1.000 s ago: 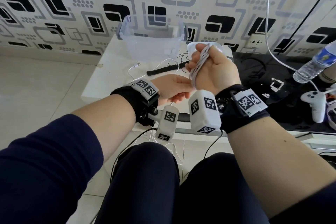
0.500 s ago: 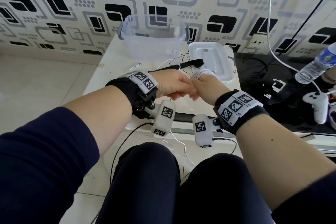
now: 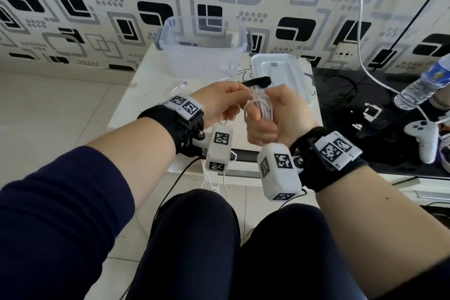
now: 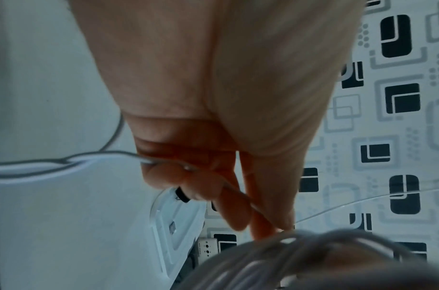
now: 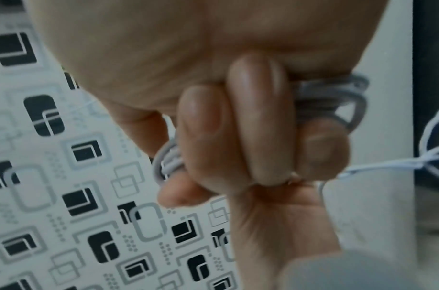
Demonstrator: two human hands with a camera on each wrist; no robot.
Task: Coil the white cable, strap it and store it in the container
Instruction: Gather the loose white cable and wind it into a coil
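Note:
My right hand (image 3: 270,117) grips a coil of white cable (image 3: 261,109) above the white table (image 3: 146,95), fingers curled round the loops (image 5: 337,94). Just left of it, my left hand (image 3: 226,102) pinches a single strand of the cable (image 4: 164,160) between thumb and fingertips (image 4: 263,225). Loose cable trails back over the table to a connector (image 3: 182,84), and more hangs below the table edge (image 3: 219,185). The black strap (image 3: 258,81) lies on the table just behind my hands. The clear container (image 3: 202,56) stands open at the back, and its lid (image 3: 280,75) lies flat to its right.
Right of the table a black glass surface (image 3: 353,105) carries a water bottle (image 3: 423,85) and a white game controller (image 3: 423,139). Another white cord (image 3: 362,31) hangs down the patterned wall near a socket (image 3: 343,55). My knees are below the table's front edge.
My right hand dropped low with the coil, then turned back up. My left hand moved up beside it, feeding the strand onto the coil.

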